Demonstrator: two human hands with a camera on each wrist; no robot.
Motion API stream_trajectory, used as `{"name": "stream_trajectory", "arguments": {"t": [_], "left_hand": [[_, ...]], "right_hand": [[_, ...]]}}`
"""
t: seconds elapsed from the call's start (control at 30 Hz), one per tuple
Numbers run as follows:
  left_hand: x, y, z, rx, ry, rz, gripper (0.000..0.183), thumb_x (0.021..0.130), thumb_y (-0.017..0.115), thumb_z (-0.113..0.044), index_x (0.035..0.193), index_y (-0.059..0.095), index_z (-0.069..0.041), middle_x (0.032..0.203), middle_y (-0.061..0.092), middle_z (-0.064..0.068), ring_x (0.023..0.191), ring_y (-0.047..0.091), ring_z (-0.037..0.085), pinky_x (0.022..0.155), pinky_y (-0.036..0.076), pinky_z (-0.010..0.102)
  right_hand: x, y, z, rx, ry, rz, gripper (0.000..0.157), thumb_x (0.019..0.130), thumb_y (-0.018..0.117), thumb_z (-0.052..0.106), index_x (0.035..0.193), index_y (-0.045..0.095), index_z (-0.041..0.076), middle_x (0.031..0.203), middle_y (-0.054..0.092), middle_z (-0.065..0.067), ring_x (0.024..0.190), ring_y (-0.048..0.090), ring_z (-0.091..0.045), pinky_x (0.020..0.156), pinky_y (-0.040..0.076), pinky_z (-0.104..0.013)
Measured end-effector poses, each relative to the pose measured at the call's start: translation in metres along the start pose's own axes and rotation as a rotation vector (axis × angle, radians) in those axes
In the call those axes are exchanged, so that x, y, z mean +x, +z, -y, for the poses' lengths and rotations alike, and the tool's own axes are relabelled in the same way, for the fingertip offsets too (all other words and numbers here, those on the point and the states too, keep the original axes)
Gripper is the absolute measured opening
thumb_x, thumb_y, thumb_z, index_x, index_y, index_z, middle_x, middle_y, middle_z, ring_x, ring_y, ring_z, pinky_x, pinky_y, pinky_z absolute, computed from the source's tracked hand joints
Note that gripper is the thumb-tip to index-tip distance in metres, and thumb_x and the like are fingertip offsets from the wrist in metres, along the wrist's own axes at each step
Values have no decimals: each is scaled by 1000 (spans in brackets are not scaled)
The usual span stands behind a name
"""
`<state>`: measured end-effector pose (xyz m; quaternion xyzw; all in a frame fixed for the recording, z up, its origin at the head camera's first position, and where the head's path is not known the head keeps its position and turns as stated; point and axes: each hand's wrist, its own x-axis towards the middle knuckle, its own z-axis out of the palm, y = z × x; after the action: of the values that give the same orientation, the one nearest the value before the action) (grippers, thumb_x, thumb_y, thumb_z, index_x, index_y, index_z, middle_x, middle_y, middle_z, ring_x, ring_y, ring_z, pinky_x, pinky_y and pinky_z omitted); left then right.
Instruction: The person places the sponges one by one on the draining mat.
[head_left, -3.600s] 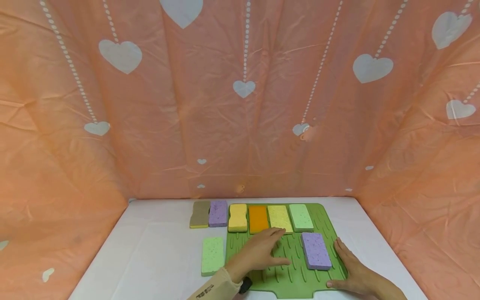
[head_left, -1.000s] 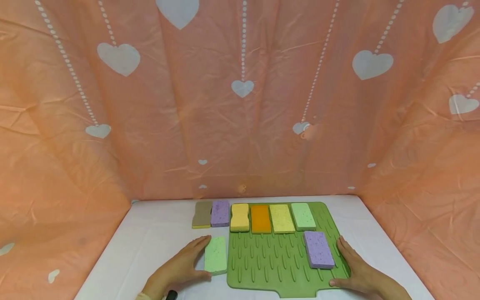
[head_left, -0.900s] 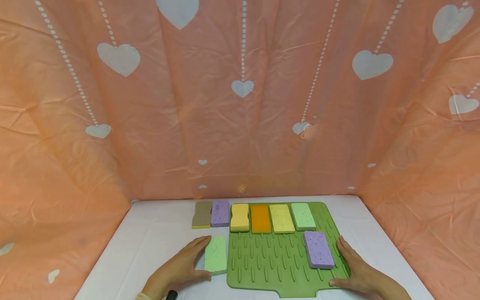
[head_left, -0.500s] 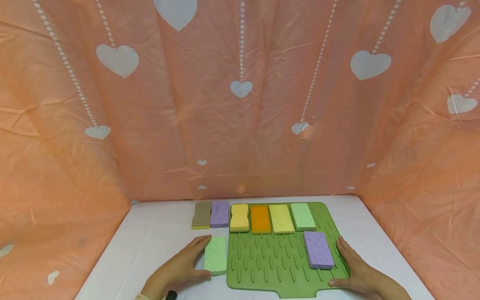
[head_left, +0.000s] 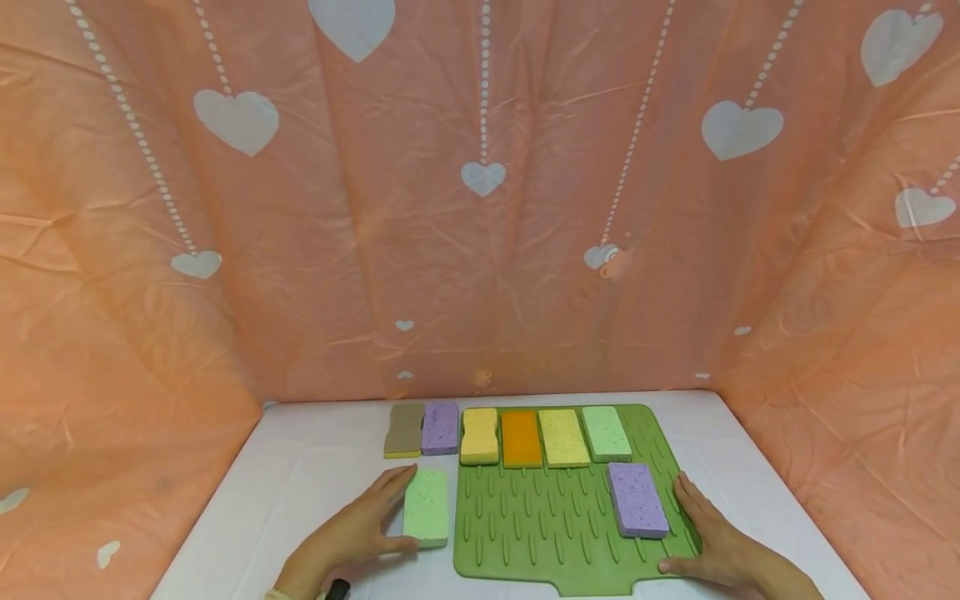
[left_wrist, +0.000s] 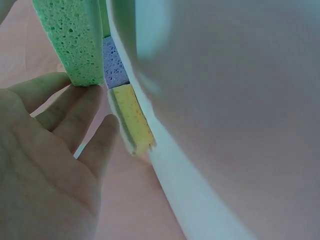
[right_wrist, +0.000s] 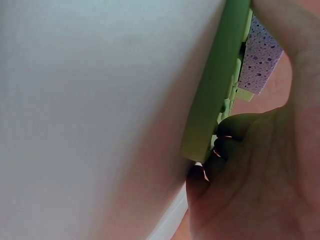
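Observation:
My left hand (head_left: pixel 355 527) holds a light green sponge (head_left: pixel 426 510) from its left side, fingers at the far end and thumb at the near end. In the left wrist view this sponge (left_wrist: pixel 75 40) shows between the fingertips and the thumb. On the right, my right hand (head_left: pixel 708 537) rests at the edge of a green ridged mat (head_left: pixel 536 542). Its straight fingers lie along the mat's right side, with the thumb at the near corner. A purple sponge (head_left: pixel 637 500) lies on the mat close to that hand.
Along the mat's far edge lie a notched yellow sponge (head_left: pixel 479 436), an orange sponge (head_left: pixel 521 437), a speckled yellow sponge (head_left: pixel 564 437) and a pale green sponge (head_left: pixel 607 433). Left of the mat sit a grey-topped sponge (head_left: pixel 405 430) and another purple sponge (head_left: pixel 440 428). A heart-patterned curtain (head_left: pixel 487 275) backs the white table (head_left: pixel 247 500).
My left hand has left the mat and come to the light green sponge, which has since shifted slightly left and away from me. The right hand stays at the mat's edge.

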<state>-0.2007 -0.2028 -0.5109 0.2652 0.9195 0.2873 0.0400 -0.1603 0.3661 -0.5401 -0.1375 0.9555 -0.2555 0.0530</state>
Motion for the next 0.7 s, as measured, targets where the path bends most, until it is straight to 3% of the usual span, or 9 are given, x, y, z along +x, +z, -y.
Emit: {"name": "stream_trajectory", "arguments": {"t": [0.3,0.6,0.7], "left_hand": [[6,1,-3,-8,50,-11,108,87,89,-47,166,34,2,168,36,24,150,42,47,118,38,65],[17,7,-14,-16,114,-1,107,89,87,-48,164,33,6,167,35,27,149,43,47,118,38,63],[21,9,-18,-24,128,0,105,90,87,-46,164,34,7,167,35,27,149,43,47,118,40,63]], "right_hand": [[1,-1,0,7,19,17,124,83,91,45,165,19,-13,170,17,-38,150,27,-62,114,31,-64],[0,1,-1,-3,3,-7,124,82,92,46,165,20,-13,170,19,-37,151,27,-58,115,33,-58],[0,2,-2,-8,-2,-17,124,82,92,47,165,21,-12,170,20,-36,155,23,-52,116,33,-55]]}}
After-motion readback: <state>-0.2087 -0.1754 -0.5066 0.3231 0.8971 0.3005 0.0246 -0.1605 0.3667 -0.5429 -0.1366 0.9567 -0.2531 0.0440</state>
